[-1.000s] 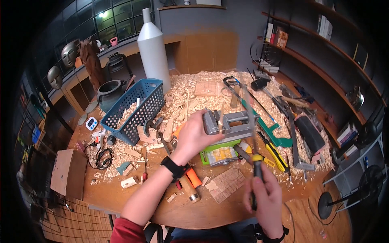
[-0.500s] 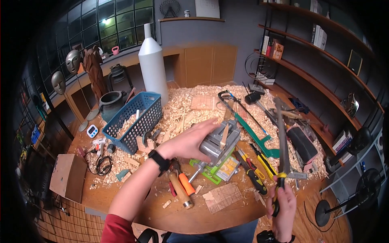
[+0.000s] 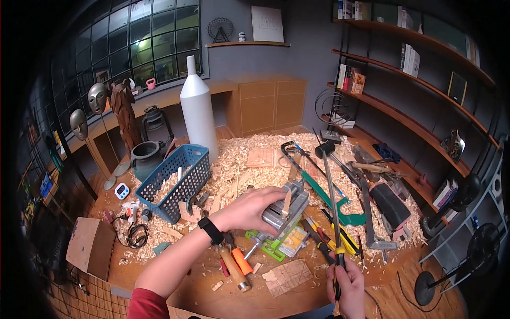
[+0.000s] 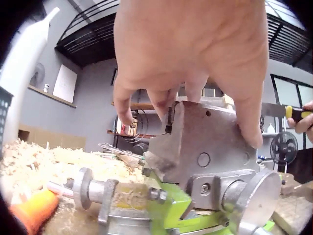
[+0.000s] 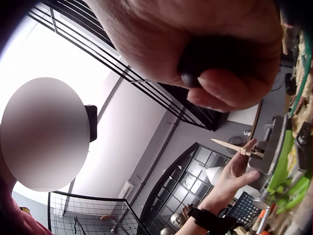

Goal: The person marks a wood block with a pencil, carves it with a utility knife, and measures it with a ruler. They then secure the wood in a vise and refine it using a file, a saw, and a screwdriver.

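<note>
My left hand (image 3: pixel 255 207) grips the grey metal vise (image 3: pixel 301 204) from above, thumb on one side and fingers over the other, as the left wrist view also shows. Between the vise jaws stands a slim wooden piece (image 3: pixel 287 203), pointed at its end in the right wrist view. Below is the vise's bright green base (image 4: pixel 171 205). My right hand (image 3: pixel 348 287) holds a long metal file (image 3: pixel 331 196) by its yellow and black handle. The blade points up and away, to the right of the vise and apart from the wooden piece.
Wood shavings (image 3: pixel 234 170) cover the table's far part. A blue basket (image 3: pixel 175 183) stands left; a green-framed saw (image 3: pixel 319 191) lies behind the vise. An orange-handled tool (image 3: pixel 241 261), a marked wooden board (image 3: pixel 287 277) and yellow-black tools (image 3: pixel 348 242) lie close by.
The vise has turned on the table, its screw handle now toward the front left, with my left hand staying on it. The file swung out right, then back left toward the vise.
</note>
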Action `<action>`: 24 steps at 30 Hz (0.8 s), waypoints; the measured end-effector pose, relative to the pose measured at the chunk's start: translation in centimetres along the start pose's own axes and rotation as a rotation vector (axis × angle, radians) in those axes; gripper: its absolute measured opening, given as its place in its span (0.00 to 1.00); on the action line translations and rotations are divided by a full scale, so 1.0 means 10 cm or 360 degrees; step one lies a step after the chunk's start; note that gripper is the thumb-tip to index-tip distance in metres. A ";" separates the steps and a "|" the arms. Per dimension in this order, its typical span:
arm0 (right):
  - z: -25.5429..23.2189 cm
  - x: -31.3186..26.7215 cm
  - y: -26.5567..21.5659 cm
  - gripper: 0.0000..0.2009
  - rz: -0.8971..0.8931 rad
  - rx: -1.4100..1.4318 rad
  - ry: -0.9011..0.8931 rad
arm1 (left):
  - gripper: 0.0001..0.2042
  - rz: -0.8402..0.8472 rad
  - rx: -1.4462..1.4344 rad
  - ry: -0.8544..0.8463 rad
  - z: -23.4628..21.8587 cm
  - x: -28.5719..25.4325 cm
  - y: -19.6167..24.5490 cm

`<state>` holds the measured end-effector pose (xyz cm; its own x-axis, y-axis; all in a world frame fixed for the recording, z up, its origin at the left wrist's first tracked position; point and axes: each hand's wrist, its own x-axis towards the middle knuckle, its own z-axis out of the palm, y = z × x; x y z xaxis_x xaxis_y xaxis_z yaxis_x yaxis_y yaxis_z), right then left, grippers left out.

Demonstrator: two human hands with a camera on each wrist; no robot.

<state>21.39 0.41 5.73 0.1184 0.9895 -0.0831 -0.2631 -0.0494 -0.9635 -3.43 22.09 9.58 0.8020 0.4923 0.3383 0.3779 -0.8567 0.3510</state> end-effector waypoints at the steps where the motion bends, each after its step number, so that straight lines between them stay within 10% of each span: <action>1: -0.01 0.00 0.00 0.19 0.0006 0.0004 -0.0017 | 0.46 0.0010 0.0004 -0.0001 0.00 -0.01 0.04; 12: -0.11 -0.02 0.05 0.18 -0.0008 0.0033 -0.0003 | 0.53 -0.0825 0.0904 0.0785 0.45 0.30 0.26; 16: -0.10 -0.02 0.08 0.18 -0.0039 0.0114 -0.0020 | 0.51 -0.1279 0.1029 0.0623 0.51 0.46 0.36; 24: 0.00 0.03 0.35 0.18 0.0039 -0.0035 -0.0012 | 0.27 -0.0599 0.0591 0.0683 0.13 -0.16 0.56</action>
<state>20.48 0.56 2.31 0.1048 0.9890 -0.1047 -0.2444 -0.0764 -0.9666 -2.03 16.29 9.90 0.3591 0.7189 0.5951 0.7904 -0.5733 0.2156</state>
